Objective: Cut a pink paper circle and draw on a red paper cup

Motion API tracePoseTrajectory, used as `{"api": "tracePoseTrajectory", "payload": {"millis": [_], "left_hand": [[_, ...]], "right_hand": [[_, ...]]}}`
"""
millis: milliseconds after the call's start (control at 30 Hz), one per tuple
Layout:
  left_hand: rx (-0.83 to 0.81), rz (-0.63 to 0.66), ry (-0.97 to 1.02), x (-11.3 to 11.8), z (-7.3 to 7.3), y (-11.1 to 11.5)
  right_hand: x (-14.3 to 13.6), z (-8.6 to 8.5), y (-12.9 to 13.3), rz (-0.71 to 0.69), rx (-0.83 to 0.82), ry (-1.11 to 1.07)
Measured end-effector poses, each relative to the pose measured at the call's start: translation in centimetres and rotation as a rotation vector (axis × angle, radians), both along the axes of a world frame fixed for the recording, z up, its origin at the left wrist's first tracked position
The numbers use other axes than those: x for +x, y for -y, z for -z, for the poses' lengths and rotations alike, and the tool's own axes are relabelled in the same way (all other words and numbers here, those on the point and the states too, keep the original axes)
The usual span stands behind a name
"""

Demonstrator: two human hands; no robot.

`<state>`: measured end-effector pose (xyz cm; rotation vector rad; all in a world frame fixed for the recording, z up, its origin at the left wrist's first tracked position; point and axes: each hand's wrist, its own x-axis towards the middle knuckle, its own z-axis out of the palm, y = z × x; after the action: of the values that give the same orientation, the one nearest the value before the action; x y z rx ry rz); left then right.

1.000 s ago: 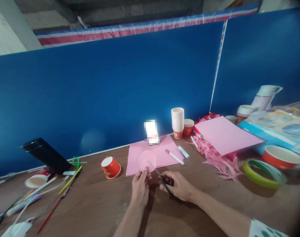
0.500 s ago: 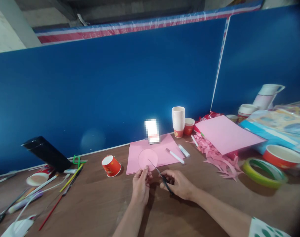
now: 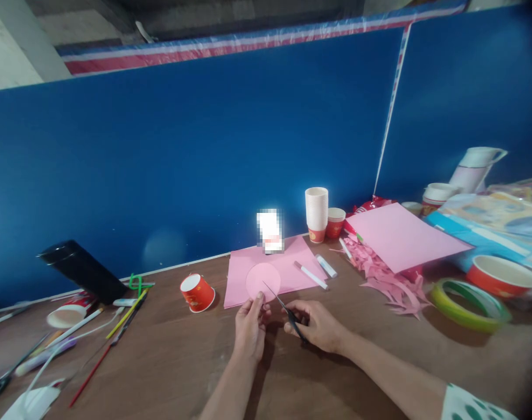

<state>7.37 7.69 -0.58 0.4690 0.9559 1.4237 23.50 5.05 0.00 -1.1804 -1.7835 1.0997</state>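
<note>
Your left hand (image 3: pixel 250 324) pinches the paper disc (image 3: pixel 259 275) — likely flimsy, best held by its near edge; right hand (image 3: pixel 321 328) grips scissors (image 3: pixel 291 318).

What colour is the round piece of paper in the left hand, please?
The round piece of paper is pink, shown best in the head view.

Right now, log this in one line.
left hand: pinches round pink paper disc | right hand: holds black-handled scissors | scissors visually overlap disc
</note>
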Motion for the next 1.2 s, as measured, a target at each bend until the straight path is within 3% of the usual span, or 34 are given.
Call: {"api": "tracePoseTrajectory", "payload": {"millis": [1067,1200], "left_hand": [[-0.024,-0.015,-0.039,0.0,-0.1,-0.1],[-0.020,-0.017,-0.044,0.0,-0.2,-0.1]], "right_hand": [[-0.3,-0.8,0.5,-0.033,-0.139,-0.150],[-0.4,-0.5,0.4,-0.005,-0.096,-0.120]]}}
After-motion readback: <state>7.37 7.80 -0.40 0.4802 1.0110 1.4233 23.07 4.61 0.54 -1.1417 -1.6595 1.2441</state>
